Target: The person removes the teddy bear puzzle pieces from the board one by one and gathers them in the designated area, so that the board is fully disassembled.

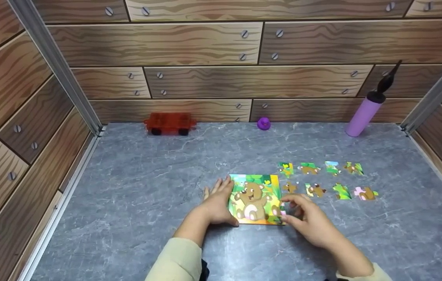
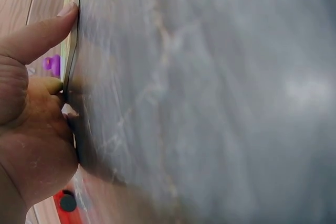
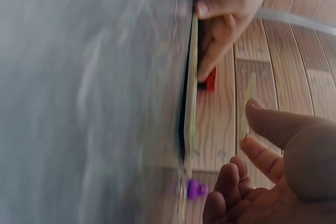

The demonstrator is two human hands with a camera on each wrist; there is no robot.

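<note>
A square jigsaw puzzle [image 1: 258, 201] with a brown bear picture lies on the grey table. Along its left edge rests my left hand [image 1: 218, 205], fingers stretched forward and spread, thumb at the lower left corner. My right hand [image 1: 310, 219] pinches a puzzle piece [image 3: 249, 106] between thumb and index finger. In the head view that hand is at the puzzle's lower right edge; in the right wrist view the piece is raised above the board, its other fingers loosely curled. Several loose puzzle pieces [image 1: 341, 191] lie in two rows to the right.
At the back wall stand a red toy wagon [image 1: 169, 123] on the left, a small purple toy duck [image 1: 264, 123] in the middle, and a purple hand pump [image 1: 362, 116] with a black nozzle on the right. Wood-patterned walls [image 1: 189, 43] enclose the table.
</note>
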